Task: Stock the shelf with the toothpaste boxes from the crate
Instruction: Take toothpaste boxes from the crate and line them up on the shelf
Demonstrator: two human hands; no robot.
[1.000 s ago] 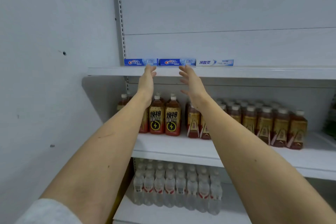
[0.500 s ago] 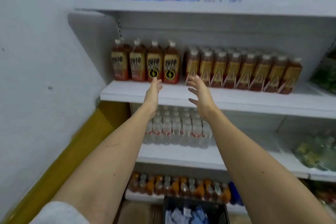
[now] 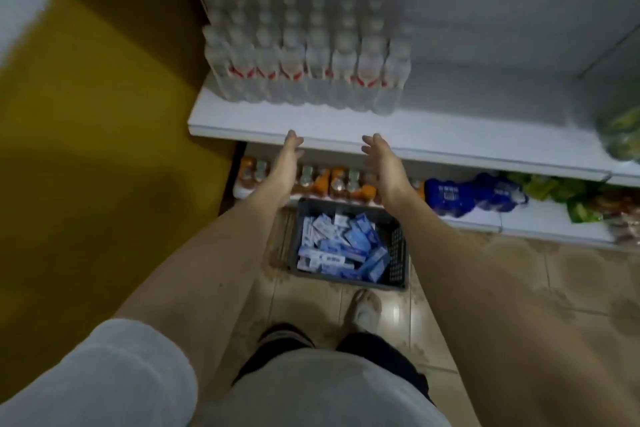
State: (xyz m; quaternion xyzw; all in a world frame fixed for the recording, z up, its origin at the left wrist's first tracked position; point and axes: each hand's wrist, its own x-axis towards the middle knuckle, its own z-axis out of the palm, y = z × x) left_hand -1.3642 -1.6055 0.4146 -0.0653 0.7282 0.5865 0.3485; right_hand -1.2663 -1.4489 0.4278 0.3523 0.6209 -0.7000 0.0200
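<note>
A dark plastic crate (image 3: 398,253) stands on the tiled floor in front of the shelving, holding several blue and white toothpaste boxes (image 3: 341,248) in a loose pile. My left hand (image 3: 289,152) and my right hand (image 3: 382,158) are stretched out side by side above the crate's far edge, in front of the lower shelf's front lip. Both hands are empty, with the fingers straight and the palms facing each other. The top shelf with the stocked boxes is out of view.
Clear water bottles (image 3: 304,59) fill the left of the white shelf (image 3: 450,135). Orange drink bottles (image 3: 343,180) and blue packs (image 3: 450,194) sit on the bottom shelf behind the crate. A yellow wall band (image 3: 97,114) is at left. My foot (image 3: 363,308) is just before the crate.
My view has swung down from the top shelf to the floor. Both empty hands have dropped from the toothpaste row to above the crate.
</note>
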